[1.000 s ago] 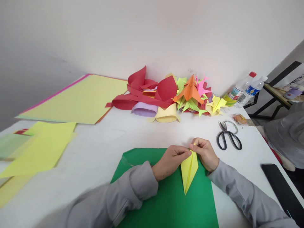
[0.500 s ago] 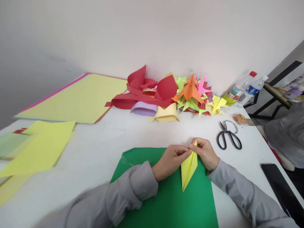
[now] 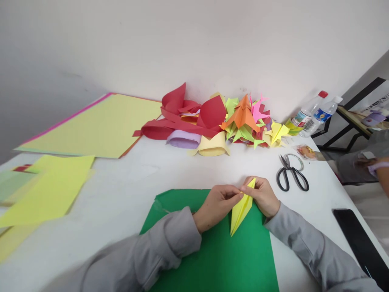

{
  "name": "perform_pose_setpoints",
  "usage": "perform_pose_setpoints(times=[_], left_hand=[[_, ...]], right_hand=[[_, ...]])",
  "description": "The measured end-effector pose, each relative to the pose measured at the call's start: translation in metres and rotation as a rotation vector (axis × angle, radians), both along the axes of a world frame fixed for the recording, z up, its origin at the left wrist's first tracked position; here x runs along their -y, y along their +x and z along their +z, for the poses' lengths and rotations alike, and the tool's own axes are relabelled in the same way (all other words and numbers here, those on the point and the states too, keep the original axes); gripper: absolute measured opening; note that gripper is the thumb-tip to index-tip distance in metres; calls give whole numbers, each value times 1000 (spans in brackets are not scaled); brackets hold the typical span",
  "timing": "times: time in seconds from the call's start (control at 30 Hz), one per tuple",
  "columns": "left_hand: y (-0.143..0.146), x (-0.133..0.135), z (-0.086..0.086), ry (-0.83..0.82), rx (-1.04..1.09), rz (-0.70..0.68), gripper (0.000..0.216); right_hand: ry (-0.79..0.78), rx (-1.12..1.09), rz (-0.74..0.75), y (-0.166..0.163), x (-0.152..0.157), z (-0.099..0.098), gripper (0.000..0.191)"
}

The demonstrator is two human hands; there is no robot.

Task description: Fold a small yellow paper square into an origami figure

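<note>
A long diamond of folded yellow paper (image 3: 242, 211) is held above a green sheet (image 3: 212, 259), one point toward me and the other toward the wall. My left hand (image 3: 216, 206) pinches its left edge between thumb and fingers. On the other side, my right hand (image 3: 261, 196) grips the upper part, thumb lying across the paper. Both hands are close together near the upper half. A lengthwise slit or crease runs down the middle of the folded paper. Fingertips behind the paper are hidden.
Scissors (image 3: 292, 174) lie right of my hands, and a black phone-like slab (image 3: 360, 247) near the right edge. Behind stand folded paper shapes (image 3: 243, 117), red paper loops (image 3: 185, 117) and two bottles (image 3: 319, 115). Yellow sheets (image 3: 57, 190) lie left. A person's arm (image 3: 383, 174) shows far right.
The folded yellow paper has tilted, its near point lifting away from me and its far point shifting right. Both hands keep their hold. At far right, the other person has moved.
</note>
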State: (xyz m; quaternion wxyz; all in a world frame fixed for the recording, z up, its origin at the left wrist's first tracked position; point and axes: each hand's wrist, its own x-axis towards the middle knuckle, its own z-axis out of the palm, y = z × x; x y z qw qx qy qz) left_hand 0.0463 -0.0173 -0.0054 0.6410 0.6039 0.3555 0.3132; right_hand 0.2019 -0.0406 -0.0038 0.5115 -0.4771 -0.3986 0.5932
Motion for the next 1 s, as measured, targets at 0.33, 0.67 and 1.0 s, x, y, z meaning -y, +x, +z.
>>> perform_pose_setpoints(times=[0.33,0.67,1.0], left_hand=[[-3,1,-1,3,-1,-1,25],[-1,1,1,20,-17,24,25],[-1,2,-1,28,-39,31,27]], right_hand=[[8,-2,-26,-2,1,2,35],[14,-40,-85,0,0,-3,35],[-54,-146,-183,-1,-2,1,35]])
